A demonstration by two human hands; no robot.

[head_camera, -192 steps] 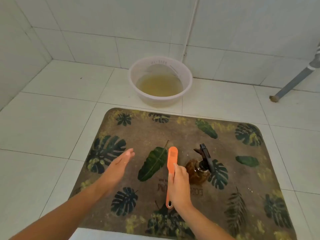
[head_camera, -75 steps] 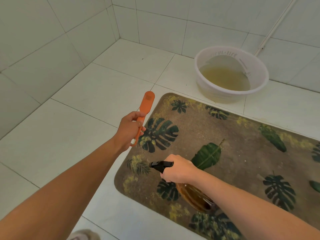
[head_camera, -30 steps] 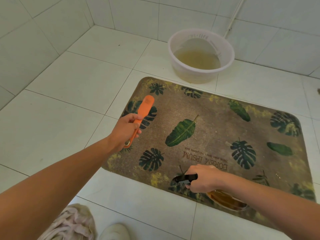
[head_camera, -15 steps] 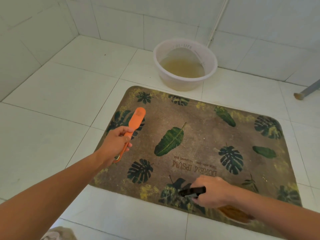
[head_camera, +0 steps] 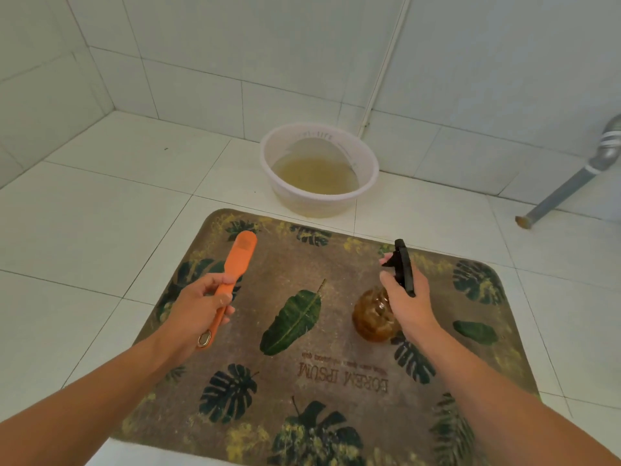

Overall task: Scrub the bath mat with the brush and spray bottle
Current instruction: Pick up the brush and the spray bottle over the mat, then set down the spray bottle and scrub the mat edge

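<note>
Over the bath mat (head_camera: 339, 331) on the tiles, right hand (head_camera: 408, 306) has swung the amber spray bottle (head_camera: 373, 317) from near edge to centre-right, fist closed on it, left hand (head_camera: 198, 306) clamping the orange brush (head_camera: 235, 264) aloft; wetting looks done, probably, scrubbing unstarted

**Soft, even light with wide-angle bending**

Diffuse, fairly bright light is filling the tiled room, giving a faint greenish cast. Shadows are staying weak; only a soft one is sitting under the basin (head_camera: 319, 169). No hard glare is showing on the floor (head_camera: 84, 230). Tile lines are curving toward the frame edges, and the forearms are looking stretched near the bottom corners. Detail is looking slightly soft throughout.
</note>
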